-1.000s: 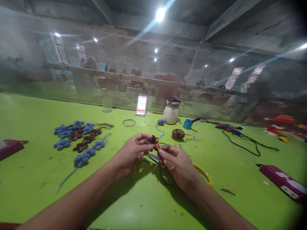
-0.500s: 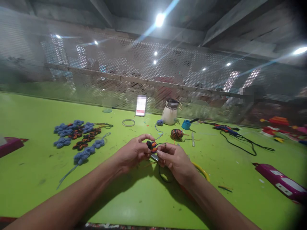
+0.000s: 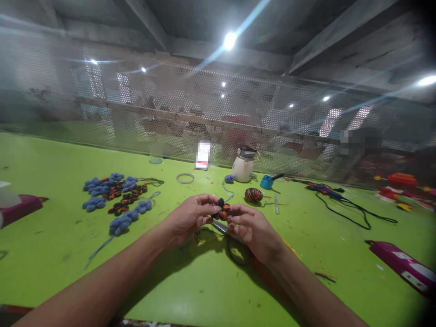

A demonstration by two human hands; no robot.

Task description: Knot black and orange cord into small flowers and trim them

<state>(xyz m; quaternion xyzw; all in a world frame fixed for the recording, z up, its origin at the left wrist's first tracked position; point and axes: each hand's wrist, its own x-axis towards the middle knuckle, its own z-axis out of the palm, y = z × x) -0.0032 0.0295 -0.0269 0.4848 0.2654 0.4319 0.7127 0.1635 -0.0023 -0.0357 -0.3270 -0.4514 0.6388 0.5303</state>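
Observation:
Between the fingertips of both hands is a small crocheted yarn flower (image 3: 224, 211) in black, orange and red. My left hand (image 3: 199, 212) pinches its left side with thumb and fingers. On the right edge, my right hand (image 3: 250, 227) grips it in a similar closed pinch. Below the flower shows a silver blade-like metal piece (image 3: 220, 227); partly covered by my right hand, it may lie on the table or be held. Dark yarn loops under my right hand. Just beyond the hands sits a multicoloured yarn ball (image 3: 254, 195).
Blue crocheted flowers (image 3: 119, 223) and dark-orange ones (image 3: 119, 208) lie at left on the green table (image 3: 190, 290). Behind stand a phone (image 3: 203, 155), a white jar (image 3: 243, 167) and a blue pot (image 3: 266, 182). Dark cords (image 3: 344, 204) and a purple power strip (image 3: 402, 263) are at right.
The flower has turned in my fingers, so its petals now face me more openly. Both hands stay closed on it. The view has tilted slightly.

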